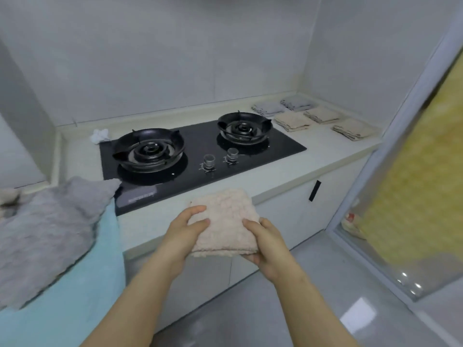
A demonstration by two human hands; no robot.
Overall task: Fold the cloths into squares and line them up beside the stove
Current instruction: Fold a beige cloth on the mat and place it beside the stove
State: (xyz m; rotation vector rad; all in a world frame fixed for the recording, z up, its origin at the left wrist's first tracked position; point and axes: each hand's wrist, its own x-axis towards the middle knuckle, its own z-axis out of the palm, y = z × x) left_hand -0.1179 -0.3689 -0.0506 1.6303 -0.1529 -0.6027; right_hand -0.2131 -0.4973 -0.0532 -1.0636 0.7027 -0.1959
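A folded pink cloth point(224, 216) hangs in the air in front of the counter edge, below the black two-burner stove point(198, 149). My left hand point(184, 229) grips its left side with thumb on top. Its right side is gripped by my right hand point(263, 239). To the right of the stove lie several folded cloths in rows: two grey ones point(268, 108) point(297, 103) at the back and three beige ones point(292, 121) point(322, 115) point(354, 128) nearer.
A loose grey cloth point(50, 221) lies over a light blue one point(82, 284) at the left. A small white rag point(100, 136) sits behind the stove's left burner. Two knobs point(220, 159) stand at the stove front. A glass door frame point(390, 136) rises at right.
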